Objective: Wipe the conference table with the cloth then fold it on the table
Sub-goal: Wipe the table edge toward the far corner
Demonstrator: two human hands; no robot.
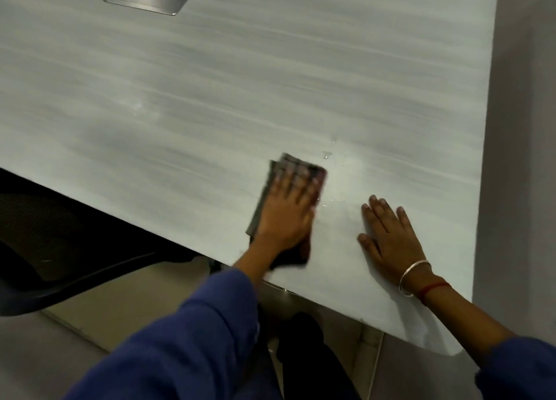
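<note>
2 hands lie flat on the table (210, 98): left hand (285, 216) presses the cloth (290, 160) near its edge, fingers (296, 183) straight; right hand (388, 237) spread, empty. Cloth seems soft; pinch a corner.

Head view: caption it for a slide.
Left hand presses a dark cloth on the grey conference table; right hand rests flat beside it.
</note>
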